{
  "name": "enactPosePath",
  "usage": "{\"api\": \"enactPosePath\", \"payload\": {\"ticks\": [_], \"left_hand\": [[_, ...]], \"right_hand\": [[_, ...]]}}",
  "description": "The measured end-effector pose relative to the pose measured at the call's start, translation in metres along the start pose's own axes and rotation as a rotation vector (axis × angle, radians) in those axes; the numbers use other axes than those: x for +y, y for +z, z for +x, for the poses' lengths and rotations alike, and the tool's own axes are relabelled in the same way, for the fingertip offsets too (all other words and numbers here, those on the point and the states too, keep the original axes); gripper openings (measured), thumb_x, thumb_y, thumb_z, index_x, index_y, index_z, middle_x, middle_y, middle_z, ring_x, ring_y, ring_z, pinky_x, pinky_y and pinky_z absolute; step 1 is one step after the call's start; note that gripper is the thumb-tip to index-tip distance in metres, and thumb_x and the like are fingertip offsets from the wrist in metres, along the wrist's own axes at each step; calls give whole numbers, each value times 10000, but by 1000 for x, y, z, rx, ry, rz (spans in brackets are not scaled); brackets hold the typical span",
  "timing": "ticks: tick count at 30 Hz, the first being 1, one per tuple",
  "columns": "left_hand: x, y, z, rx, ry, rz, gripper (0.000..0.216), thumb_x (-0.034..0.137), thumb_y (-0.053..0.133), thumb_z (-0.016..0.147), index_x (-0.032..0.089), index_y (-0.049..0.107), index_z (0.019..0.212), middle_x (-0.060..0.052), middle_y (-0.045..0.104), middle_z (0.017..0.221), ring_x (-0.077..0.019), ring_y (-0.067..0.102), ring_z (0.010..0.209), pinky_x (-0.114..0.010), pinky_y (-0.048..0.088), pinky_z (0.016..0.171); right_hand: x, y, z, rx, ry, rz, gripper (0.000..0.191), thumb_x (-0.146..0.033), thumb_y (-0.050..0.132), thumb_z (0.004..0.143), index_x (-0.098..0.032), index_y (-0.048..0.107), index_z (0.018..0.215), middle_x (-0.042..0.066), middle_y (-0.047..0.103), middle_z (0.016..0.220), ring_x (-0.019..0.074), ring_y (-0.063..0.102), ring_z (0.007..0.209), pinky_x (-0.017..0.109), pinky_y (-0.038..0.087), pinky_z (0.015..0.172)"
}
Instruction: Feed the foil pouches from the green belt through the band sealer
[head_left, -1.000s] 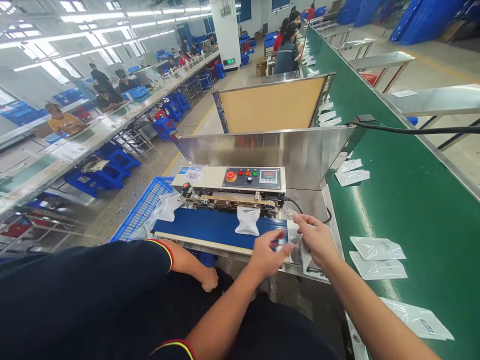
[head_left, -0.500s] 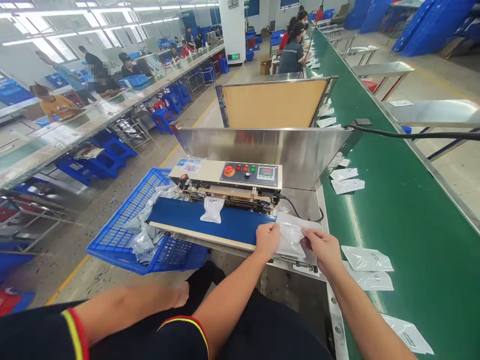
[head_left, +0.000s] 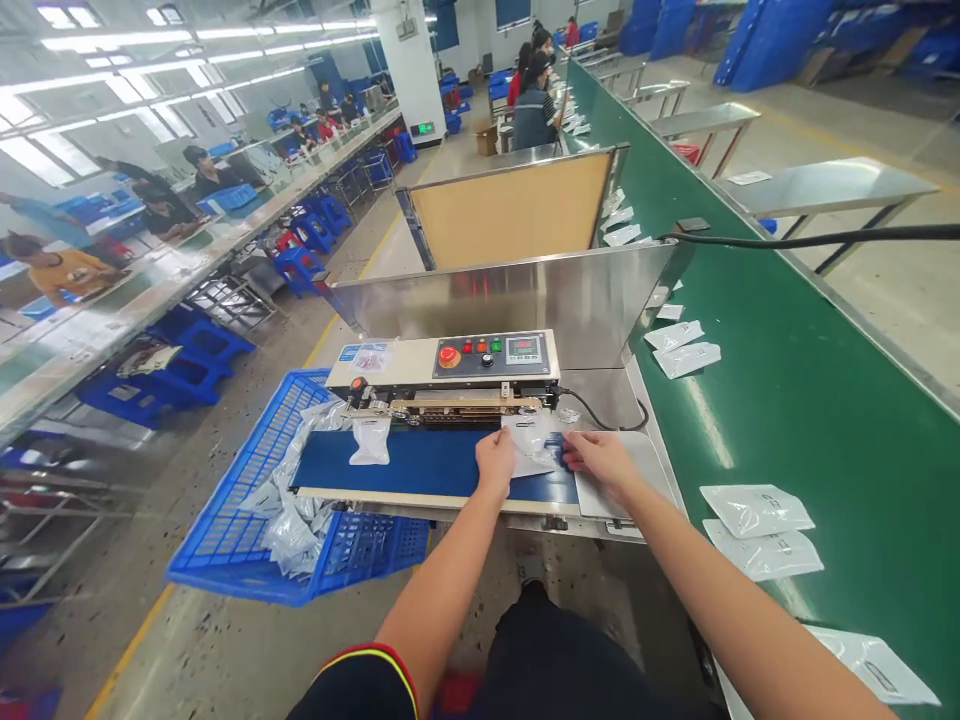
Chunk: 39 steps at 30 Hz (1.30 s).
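My left hand (head_left: 495,460) and my right hand (head_left: 598,458) hold a clear plastic pouch (head_left: 530,443) flat on the blue belt (head_left: 427,465) of a bench sealing machine (head_left: 450,370), its top edge at the sealer's slot. Both hands pinch the pouch by its sides. Another pouch (head_left: 370,440) rides the belt further left, near the machine's outlet end.
A blue crate (head_left: 225,530) with several sealed pouches sits below the belt's left end. A green conveyor (head_left: 825,400) on my right carries loose pouches (head_left: 757,510). A steel guard (head_left: 510,290) stands behind the machine. Other people work at benches left and far ahead.
Both hands carried the pouch from the steel plate at the right onto the blue belt and up to the sealer. The earlier pouch travelled left along the belt.
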<state>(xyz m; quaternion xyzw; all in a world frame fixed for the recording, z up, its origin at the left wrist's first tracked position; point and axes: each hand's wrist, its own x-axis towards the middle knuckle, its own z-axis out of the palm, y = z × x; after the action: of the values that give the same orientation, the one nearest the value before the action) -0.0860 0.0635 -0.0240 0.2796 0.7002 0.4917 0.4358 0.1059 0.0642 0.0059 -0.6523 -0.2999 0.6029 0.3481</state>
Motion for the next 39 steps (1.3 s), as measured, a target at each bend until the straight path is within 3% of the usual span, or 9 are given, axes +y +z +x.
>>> {"api": "enactPosePath", "payload": {"ticks": [5, 9, 14, 17, 22, 29, 32, 35, 39], "left_hand": [[17, -48, -6, 81, 127, 51, 363, 466, 681, 910, 158, 819, 1042, -98, 802, 1032, -266, 721, 1052, -340, 567, 922], [5, -64, -30, 312, 495, 28, 481, 503, 626, 961, 138, 768, 1241, -123, 786, 1151, -276, 752, 1083, -403, 605, 985], [-35, 7, -76, -107, 528, 35, 474, 522, 613, 983, 131, 759, 1208, -89, 777, 1028, -218, 774, 814, -361, 658, 771], [-58, 68, -134, -454, 459, 126, 499, 551, 649, 969, 122, 763, 1197, -112, 797, 1026, -215, 776, 807, -342, 653, 745], [-94, 149, -244, -944, 470, 313, 511, 572, 650, 999, 137, 774, 1238, -172, 825, 1124, -259, 809, 947, -385, 659, 847], [-165, 206, -378, -1540, 617, 531, 428, 522, 633, 1043, 184, 801, 1247, -172, 812, 1243, -292, 768, 1130, -440, 609, 1005], [-190, 231, -409, -1572, 676, 587, 453, 442, 648, 1037, 163, 739, 1383, -202, 721, 1442, -313, 672, 1335, -444, 545, 1111], [-212, 253, -426, -1441, 524, 793, 552, 383, 664, 1023, 112, 643, 1503, -253, 621, 1566, -334, 598, 1439, -454, 464, 1193], [-227, 262, -440, -1462, 392, 931, 353, 338, 673, 1006, 84, 780, 1227, -245, 797, 1212, -343, 741, 1148, -473, 537, 1060]], "right_hand": [[97, -73, -89, -2, -190, -244, 448, -645, 718, 923, -214, 817, 857, 41, 761, 722, 207, 700, 651, 303, 582, 611], [239, -168, -192, 428, -236, -392, 456, -646, 608, 933, -251, 831, 980, 62, 802, 864, 278, 742, 801, 402, 616, 793], [398, -258, -344, 1270, 352, -398, 738, -540, 608, 823, -42, 705, 1360, 304, 709, 1372, 467, 648, 1323, 596, 488, 1159], [449, -269, -403, 1511, 653, -284, 1036, -643, 645, 830, 61, 492, 1574, 395, 541, 1552, 523, 497, 1492, 626, 435, 1205], [482, -259, -426, 1512, 903, -1, 702, -548, 595, 910, -20, 704, 1361, 374, 706, 1252, 521, 681, 1255, 628, 552, 1023], [498, -267, -423, 1612, 747, 53, 193, -389, 637, 831, -222, 727, 865, 204, 777, 1104, 408, 707, 1205, 526, 559, 1037], [495, -240, -427, 1848, 473, 135, 153, -397, 598, 875, -270, 652, 940, 167, 765, 1257, 362, 703, 1224, 477, 568, 1036], [489, -209, -424, 2048, 344, 398, 216, -451, 591, 895, -277, 618, 1019, 138, 779, 1075, 331, 748, 980, 445, 602, 859], [476, -203, -396, 1845, 467, 655, 372, -628, 644, 845, -258, 652, 887, 89, 729, 763, 294, 683, 698, 407, 538, 603]]}}
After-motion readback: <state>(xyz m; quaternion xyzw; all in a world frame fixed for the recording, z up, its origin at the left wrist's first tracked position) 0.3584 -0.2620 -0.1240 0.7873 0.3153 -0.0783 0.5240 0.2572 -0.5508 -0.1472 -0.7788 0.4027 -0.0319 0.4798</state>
